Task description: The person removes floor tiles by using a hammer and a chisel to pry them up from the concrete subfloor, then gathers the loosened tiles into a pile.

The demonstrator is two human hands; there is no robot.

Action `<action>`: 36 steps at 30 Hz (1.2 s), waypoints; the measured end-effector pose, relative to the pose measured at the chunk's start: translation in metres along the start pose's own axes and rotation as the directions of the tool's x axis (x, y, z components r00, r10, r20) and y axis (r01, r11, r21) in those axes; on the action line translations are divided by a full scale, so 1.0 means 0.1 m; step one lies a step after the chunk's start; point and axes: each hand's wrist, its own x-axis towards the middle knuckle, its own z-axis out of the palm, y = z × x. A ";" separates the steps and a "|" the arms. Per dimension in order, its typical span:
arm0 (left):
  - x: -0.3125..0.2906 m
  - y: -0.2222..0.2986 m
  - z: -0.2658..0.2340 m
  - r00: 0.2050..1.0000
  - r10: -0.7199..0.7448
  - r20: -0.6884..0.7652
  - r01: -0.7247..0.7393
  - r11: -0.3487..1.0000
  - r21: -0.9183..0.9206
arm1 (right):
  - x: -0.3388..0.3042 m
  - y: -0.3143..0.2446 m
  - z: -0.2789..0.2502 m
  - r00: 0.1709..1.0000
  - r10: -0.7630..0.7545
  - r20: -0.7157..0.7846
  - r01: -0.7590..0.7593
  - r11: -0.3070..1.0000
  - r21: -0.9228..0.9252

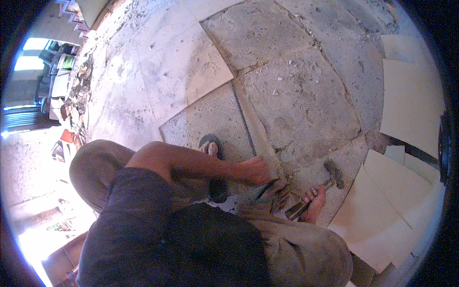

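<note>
Grasping one hammer (336,175), the fingers (314,192) of the right hand (314,206) are holding it beside one knee (320,246). The left hand (256,171) is curling near one foot (274,190); whether its fingers are gripping anything, I cannot tell. At least four pale tiles (394,191) are lying on the floor (311,105), farther right.

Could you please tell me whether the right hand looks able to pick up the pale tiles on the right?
Probably not as things stand: the right hand is closed around the hammer. Otherwise, nothing visible seems to block the way to the pale tiles.
</note>
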 end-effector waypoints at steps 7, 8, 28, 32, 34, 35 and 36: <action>-0.50 0.11 -0.10 0.987 0.003 0.163 -0.019 0.995 0.096 | -0.05 -0.03 0.06 1.000 -0.014 -0.015 0.013 0.999 -0.043; -0.52 0.13 -0.15 0.968 -0.003 0.251 -0.017 0.997 0.079 | 0.00 -0.01 0.01 1.000 0.003 0.013 -0.002 0.999 -0.039; -0.78 0.08 -0.18 0.972 -0.051 0.228 0.041 0.998 0.048 | 0.87 0.21 -0.72 0.969 0.232 -0.088 -0.244 0.952 -0.182; -0.66 0.11 -0.36 0.902 -0.076 0.425 0.077 0.997 0.016 | 0.86 0.22 -0.76 0.968 0.232 -0.092 -0.246 0.951 -0.187; -0.67 0.08 -0.29 0.929 -0.038 0.368 0.033 0.999 0.018 | 0.87 0.22 -0.72 0.969 0.229 -0.089 -0.242 0.952 -0.187; -0.69 0.07 -0.25 0.941 -0.017 0.339 0.011 1.000 0.017 | 0.88 0.22 -0.71 0.970 0.229 -0.086 -0.242 0.952 -0.190; -0.71 0.08 -0.22 0.941 -0.034 0.336 0.029 0.999 0.019 | 0.87 0.21 -0.70 0.969 0.233 -0.087 -0.246 0.950 -0.191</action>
